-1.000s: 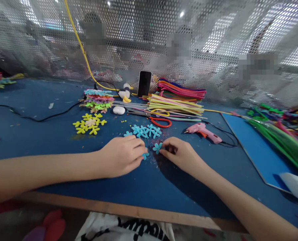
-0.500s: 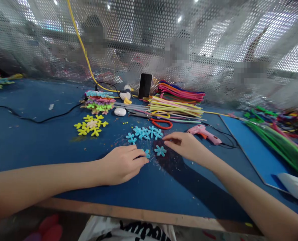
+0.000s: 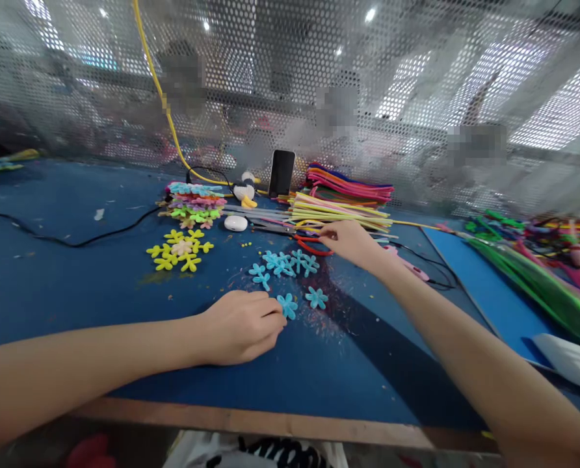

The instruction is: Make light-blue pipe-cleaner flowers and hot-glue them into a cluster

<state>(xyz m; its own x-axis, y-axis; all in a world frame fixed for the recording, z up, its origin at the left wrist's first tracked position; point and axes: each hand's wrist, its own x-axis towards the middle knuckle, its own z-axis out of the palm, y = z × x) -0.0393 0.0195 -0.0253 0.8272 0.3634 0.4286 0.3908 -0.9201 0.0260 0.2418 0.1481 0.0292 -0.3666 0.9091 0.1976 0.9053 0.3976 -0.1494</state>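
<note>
Left hand (image 3: 241, 325) rested near the table's (image 3: 75, 292) front edge, fingertips pinching a flower (image 3: 287, 305); right hand (image 3: 348, 242) reached the scissors (image 3: 314, 246) mid-table (grip unclear).

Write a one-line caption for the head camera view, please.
Left hand touches a small light-blue flower-shaped felt piece on the dark blue table; right hand is at the red-handled scissors.

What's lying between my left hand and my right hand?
Several blue flower cutouts lie on the table between left hand and right hand, per the head view.
</note>
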